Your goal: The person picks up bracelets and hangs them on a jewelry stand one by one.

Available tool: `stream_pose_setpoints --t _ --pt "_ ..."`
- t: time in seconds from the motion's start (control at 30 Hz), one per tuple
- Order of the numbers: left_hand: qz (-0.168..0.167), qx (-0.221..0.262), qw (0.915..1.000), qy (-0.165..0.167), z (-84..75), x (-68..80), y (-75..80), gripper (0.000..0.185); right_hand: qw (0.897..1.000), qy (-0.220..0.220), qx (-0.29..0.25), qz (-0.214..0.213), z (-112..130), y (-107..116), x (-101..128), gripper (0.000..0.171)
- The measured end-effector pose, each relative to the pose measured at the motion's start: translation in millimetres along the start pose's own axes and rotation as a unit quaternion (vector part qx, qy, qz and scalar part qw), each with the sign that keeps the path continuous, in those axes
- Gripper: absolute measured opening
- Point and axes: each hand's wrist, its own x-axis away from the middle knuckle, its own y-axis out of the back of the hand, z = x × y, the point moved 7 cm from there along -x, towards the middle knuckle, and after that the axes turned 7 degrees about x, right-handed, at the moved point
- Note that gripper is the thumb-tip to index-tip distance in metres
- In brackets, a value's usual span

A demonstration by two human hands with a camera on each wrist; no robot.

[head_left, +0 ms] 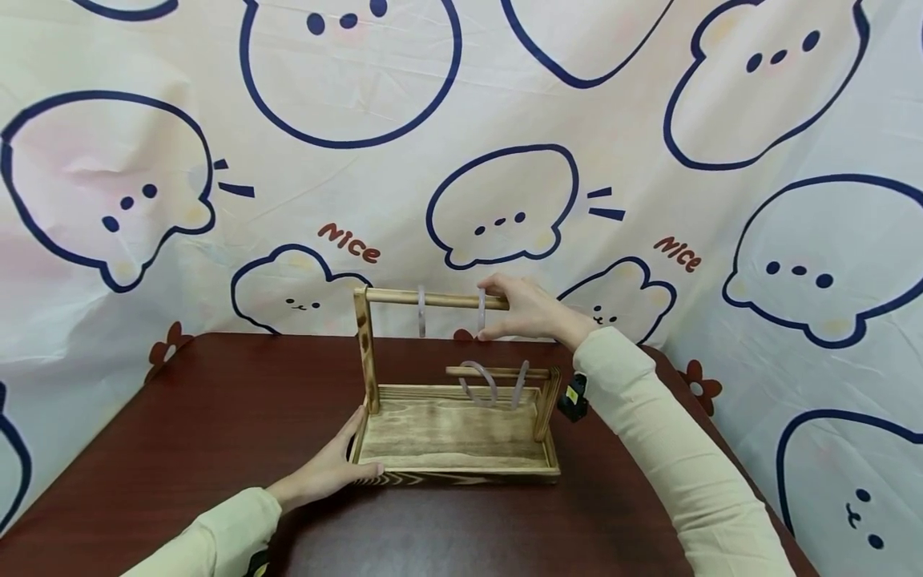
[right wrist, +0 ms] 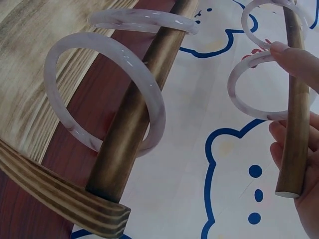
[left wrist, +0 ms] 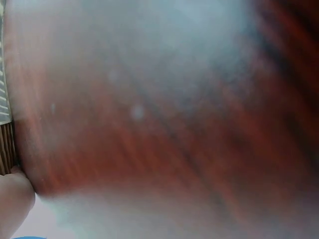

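A wooden display stand (head_left: 367, 353) with a tray base and two bars stands on the table. My left hand (head_left: 328, 465) grips the tray's front left corner, thumb along the front edge; the left wrist view catches only part of this hand (left wrist: 15, 204). At the free end of the upper bar (head_left: 450, 300), my right hand (head_left: 534, 311) pinches a pale translucent bangle (right wrist: 233, 92) that encircles the bar. Another bangle (head_left: 421, 312) hangs farther left on that bar. Two similar bangles, one tilted (right wrist: 52, 74) and one beyond it (right wrist: 144, 19), hang on the lower bar (right wrist: 119, 144).
The dark red-brown table (head_left: 216, 417) extends around the stand. Behind it hangs a white cloth (head_left: 404, 200) printed with blue cartoon outlines. The lower bar's right post (head_left: 548, 405) rises below my right forearm.
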Motion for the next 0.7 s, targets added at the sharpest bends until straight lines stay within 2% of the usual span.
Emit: stream_pose_setpoints --t 0.2,0.33,0.43,0.53,0.7 --pt "-0.006 0.000 1.0000 -0.004 0.5 -1.5 0.8 0.106 1.000 0.014 -0.004 0.019 0.3 -1.2 1.1 0.088" --pt "-0.004 -0.009 0.9999 -0.012 0.2 -3.1 0.8 0.106 0.999 0.007 -0.031 0.010 -2.1 0.4 5.5 0.084" --pt "-0.002 -0.020 0.9997 -0.012 -0.9 -3.0 1.2 0.107 0.999 0.001 -0.046 -0.025 -4.2 3.6 9.7 0.076" --pt "-0.004 -0.031 0.9994 -0.012 -3.6 -1.9 3.3 0.106 0.995 -0.004 -0.059 -0.079 -6.5 7.9 15.1 0.067" --pt "-0.010 -0.038 0.9989 -0.026 -15.7 -0.3 10.4 0.102 0.980 -0.014 -0.090 -0.178 -16.1 14.7 28.6 0.056"
